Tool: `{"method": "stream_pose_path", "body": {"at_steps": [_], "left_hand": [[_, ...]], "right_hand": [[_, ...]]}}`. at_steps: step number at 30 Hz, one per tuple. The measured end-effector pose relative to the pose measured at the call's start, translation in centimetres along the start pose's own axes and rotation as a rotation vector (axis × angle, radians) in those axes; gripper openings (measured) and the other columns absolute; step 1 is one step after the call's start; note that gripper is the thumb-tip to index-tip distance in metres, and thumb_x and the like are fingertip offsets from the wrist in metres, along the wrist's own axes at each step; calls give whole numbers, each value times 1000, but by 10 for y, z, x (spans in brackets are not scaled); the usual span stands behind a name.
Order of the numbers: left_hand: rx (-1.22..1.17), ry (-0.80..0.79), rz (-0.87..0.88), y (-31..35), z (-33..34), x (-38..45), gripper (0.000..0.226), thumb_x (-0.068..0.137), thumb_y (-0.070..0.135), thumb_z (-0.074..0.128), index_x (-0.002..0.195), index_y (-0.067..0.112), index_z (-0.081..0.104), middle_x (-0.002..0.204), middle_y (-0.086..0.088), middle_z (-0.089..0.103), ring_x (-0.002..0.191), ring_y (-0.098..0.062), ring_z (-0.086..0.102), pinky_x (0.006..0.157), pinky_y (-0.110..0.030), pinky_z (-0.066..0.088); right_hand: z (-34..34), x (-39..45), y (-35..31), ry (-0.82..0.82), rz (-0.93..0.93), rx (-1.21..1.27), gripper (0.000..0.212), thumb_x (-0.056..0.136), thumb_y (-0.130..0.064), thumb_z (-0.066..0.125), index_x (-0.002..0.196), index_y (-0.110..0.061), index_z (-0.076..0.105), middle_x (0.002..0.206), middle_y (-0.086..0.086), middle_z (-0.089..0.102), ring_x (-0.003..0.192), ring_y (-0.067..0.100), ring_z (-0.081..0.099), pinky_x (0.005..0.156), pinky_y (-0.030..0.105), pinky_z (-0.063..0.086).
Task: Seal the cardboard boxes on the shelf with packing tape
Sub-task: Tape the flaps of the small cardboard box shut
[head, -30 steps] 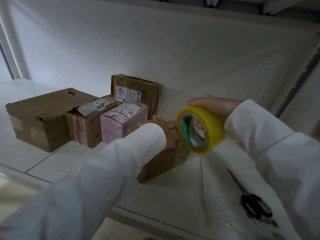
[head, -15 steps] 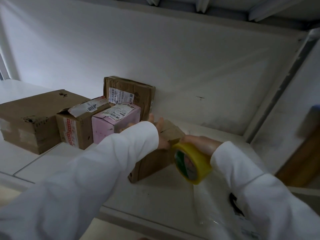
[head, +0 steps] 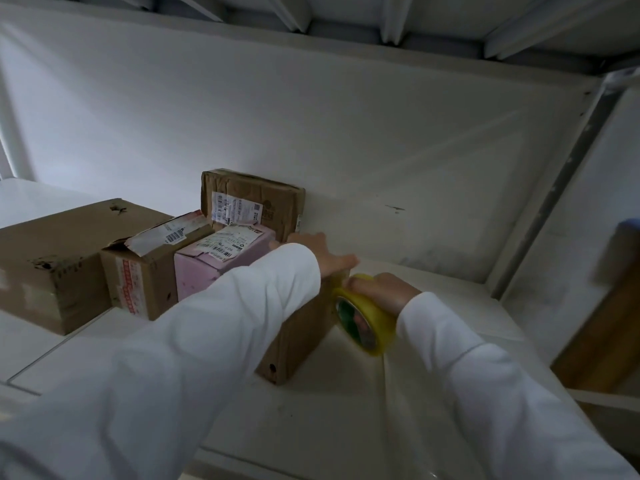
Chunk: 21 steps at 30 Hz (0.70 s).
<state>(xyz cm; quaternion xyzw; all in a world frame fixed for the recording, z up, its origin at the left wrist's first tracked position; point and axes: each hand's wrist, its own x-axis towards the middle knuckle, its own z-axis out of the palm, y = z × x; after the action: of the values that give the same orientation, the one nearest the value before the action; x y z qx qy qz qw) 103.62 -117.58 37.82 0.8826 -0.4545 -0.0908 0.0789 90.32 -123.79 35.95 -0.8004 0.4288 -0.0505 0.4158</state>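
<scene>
Right now my left hand (head: 320,256) lies flat on top of the nearest cardboard box (head: 298,337), fingers straight and close together, pressing down. My right hand (head: 384,289) curls over the yellow tape roll (head: 367,320), gripping its rim, and the roll sits tight against the box's right upper edge. That box stands on the white shelf (head: 346,410), just in front of a pink box (head: 221,265) with a printed label. Left of the pink one stands a small torn box (head: 149,275), then a big brown box (head: 52,261). Behind them a labelled box (head: 252,206) stands against the back wall.
</scene>
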Motion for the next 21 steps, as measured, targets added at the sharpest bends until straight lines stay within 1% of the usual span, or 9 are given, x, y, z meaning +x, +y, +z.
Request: {"method": "stream_pose_path", "body": {"at_steps": [3, 6, 9, 11, 14, 15, 16, 18, 21], "left_hand": [[45, -43, 40, -4, 16, 18, 89, 77, 75, 40, 148, 24, 20, 154, -5, 23, 138, -33, 25, 111, -50, 24], [77, -46, 70, -13, 21, 29, 78, 84, 70, 42, 147, 28, 22, 153, -3, 22, 137, -35, 24, 109, -51, 25], [184, -90, 198, -11, 21, 30, 54, 86, 57, 49, 134, 38, 34, 145, -6, 28, 135, -38, 22, 107, -59, 26], [249, -123, 225, -6, 20, 26, 54, 82, 56, 51, 131, 40, 35, 144, -8, 27, 135, -40, 18, 105, -62, 24], [289, -189, 119, -2, 23, 25, 82, 53, 62, 46, 131, 40, 33, 145, -8, 24, 136, -43, 17, 101, -68, 23], [295, -175, 65, 0, 27, 28, 86, 49, 63, 47, 131, 40, 33, 144, -8, 25, 135, -44, 17, 98, -72, 20], [289, -147, -8, 2, 31, 30, 87, 50, 65, 50, 131, 40, 33, 144, -7, 26, 134, -43, 19, 97, -74, 17], [202, -41, -127, 9, 36, 33, 79, 65, 65, 56, 135, 35, 32, 141, -6, 31, 131, -39, 26, 99, -73, 14], [66, 18, -257, 13, 33, 28, 72, 84, 60, 43, 143, 23, 25, 146, -8, 27, 136, -37, 23, 107, -68, 9]], "right_hand": [[5, 12, 10, 64, -46, 11, 33, 85, -49, 58, 99, -19, 59, 93, 4, 61, 81, 21, 59, 69, 28, 45], [9, 21, 21, 145, -85, 94, 25, 84, -49, 60, 83, -24, 60, 81, -1, 61, 74, 17, 58, 56, 22, 43], [8, 32, 23, 178, -81, 88, 28, 85, -53, 56, 81, -26, 60, 80, 0, 61, 76, 19, 59, 64, 26, 45], [5, 38, 22, 175, -75, 56, 31, 85, -56, 55, 84, -25, 62, 81, 1, 63, 77, 20, 60, 69, 30, 47], [-4, 48, 23, 194, -53, -39, 43, 85, -61, 51, 90, -20, 65, 87, 6, 66, 80, 24, 63, 82, 38, 52], [-8, 51, 25, 212, -47, -65, 48, 84, -63, 50, 90, -19, 66, 89, 7, 67, 80, 26, 64, 85, 40, 53], [-11, 54, 27, 228, -41, -81, 51, 84, -65, 49, 90, -17, 67, 91, 9, 68, 81, 27, 64, 86, 41, 53], [-13, 58, 33, 255, -26, -82, 55, 84, -67, 46, 93, -16, 66, 95, 9, 68, 80, 27, 64, 84, 39, 52], [-9, 61, 29, 248, 1, -124, 58, 86, -67, 41, 104, -15, 61, 97, 9, 62, 83, 27, 61, 80, 35, 47]]}}
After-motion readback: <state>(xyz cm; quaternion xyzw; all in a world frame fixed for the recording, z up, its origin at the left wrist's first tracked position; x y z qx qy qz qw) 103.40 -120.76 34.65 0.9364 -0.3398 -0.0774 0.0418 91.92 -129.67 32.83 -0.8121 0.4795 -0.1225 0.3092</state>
